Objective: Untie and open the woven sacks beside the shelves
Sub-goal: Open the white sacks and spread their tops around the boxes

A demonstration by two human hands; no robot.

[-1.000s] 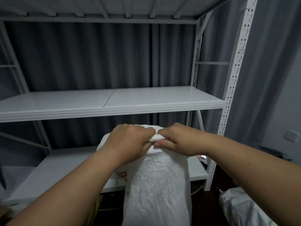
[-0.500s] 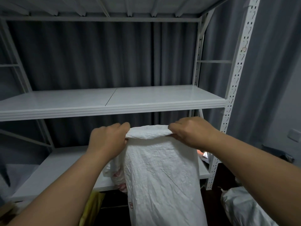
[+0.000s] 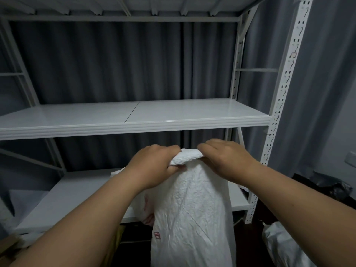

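Near: second white sack (image 3: 285,247) lies low at right on the floor, crinkled, top not visible.

Centre: upright woven sack (image 3: 192,218), white, creased plastic weave, red print low on its left side. It stands just before the lower shelf (image 3: 77,189).

Left hand (image 3: 152,166) and right hand (image 3: 225,160) each hold a closed grip, fingers curled on the rolled mouth (image 3: 185,157), one at either end. Likely pulling apart to unroll the top. No tie visible.

Far: white metal shelving upright (image 3: 285,89), smooth painted shelf; grey pleated curtain (image 3: 115,64) behind.
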